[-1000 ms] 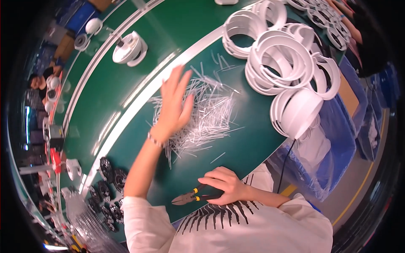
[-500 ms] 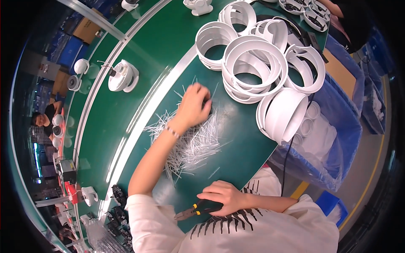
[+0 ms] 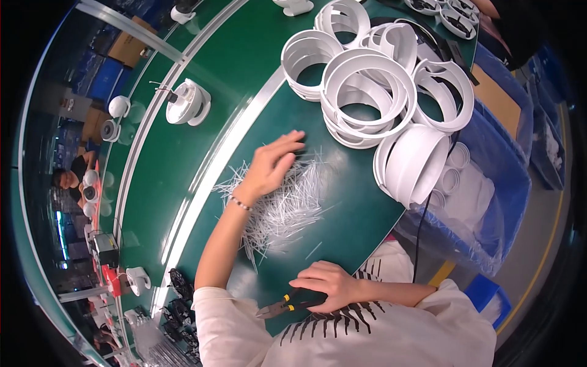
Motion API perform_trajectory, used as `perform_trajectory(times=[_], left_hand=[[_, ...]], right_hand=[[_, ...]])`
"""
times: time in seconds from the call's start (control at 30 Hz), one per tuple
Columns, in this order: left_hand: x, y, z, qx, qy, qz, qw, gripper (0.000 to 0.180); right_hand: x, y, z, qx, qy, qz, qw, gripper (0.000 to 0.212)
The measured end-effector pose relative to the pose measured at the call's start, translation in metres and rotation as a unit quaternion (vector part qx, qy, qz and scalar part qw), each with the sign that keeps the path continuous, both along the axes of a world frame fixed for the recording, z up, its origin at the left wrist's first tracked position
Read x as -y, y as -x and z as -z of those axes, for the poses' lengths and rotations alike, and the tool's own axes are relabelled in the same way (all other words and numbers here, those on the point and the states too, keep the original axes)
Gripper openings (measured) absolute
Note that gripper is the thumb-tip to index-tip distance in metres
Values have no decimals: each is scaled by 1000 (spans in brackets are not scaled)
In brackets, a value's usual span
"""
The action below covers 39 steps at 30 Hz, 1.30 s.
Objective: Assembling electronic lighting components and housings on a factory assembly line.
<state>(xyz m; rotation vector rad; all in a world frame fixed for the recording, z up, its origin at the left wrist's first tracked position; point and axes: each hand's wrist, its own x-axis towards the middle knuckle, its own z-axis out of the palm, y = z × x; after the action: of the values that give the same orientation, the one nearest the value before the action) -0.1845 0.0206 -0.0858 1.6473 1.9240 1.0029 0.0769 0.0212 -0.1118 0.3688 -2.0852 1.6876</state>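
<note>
A pile of thin white plastic strips [image 3: 287, 211] lies loose on the dark green tabletop. My left hand [image 3: 272, 164], with a beaded bracelet at the wrist, rests over the pile's far edge. Its fingers are stretched out, the thumb stands apart, and I see nothing held in it. Close to my body at the table's near edge, my right hand [image 3: 330, 286] is wrapped around the dark handles of a pair of pliers [image 3: 273, 309] with yellow bands. The pliers' grey jaws point left, and part of the handles is hidden under my fingers.
Large white plastic rings [image 3: 367, 98] are stacked at the table's far right. Past the edge stands a blue lined bin [image 3: 489, 226] with white parts. On the green conveyor [image 3: 153, 177] to the left sits a white rounded device [image 3: 188, 104]. Black parts [image 3: 180, 318] lie lower left.
My left hand has gone from curled to stretched fingers and drawn slightly nearer; stray strips beyond the pile are gathered in. The white device has moved farther along the conveyor. My right hand keeps the pliers.
</note>
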Motion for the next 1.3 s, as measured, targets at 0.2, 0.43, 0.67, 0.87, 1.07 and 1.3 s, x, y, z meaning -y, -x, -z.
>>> perform_trajectory(times=[0.2, 0.43, 0.67, 0.87, 1.07, 1.3], left_hand=[[31, 33, -5, -74, -68, -177, 979, 44], [134, 37, -10, -37, -68, -341, 937, 53], [110, -16, 18, -98, 24, -220, 970, 54], [105, -39, -18, -130, -69, -247, 958, 61], [176, -100, -30, -159, 44, -371, 914, 59], [190, -176, 3, -183, 265, -400, 858, 103]], right_hand=[[1, 1, 0, -18, 4, 0, 1000, 53], [0, 4, 0, -11, 1, -5, 1000, 51], [1, 6, -1, -14, -9, -8, 1000, 52], [2, 4, -2, -21, -8, 5, 1000, 53], [-1, 3, 2, -15, -13, 3, 1000, 53], [4, 8, -4, -11, -21, -14, 1000, 50]])
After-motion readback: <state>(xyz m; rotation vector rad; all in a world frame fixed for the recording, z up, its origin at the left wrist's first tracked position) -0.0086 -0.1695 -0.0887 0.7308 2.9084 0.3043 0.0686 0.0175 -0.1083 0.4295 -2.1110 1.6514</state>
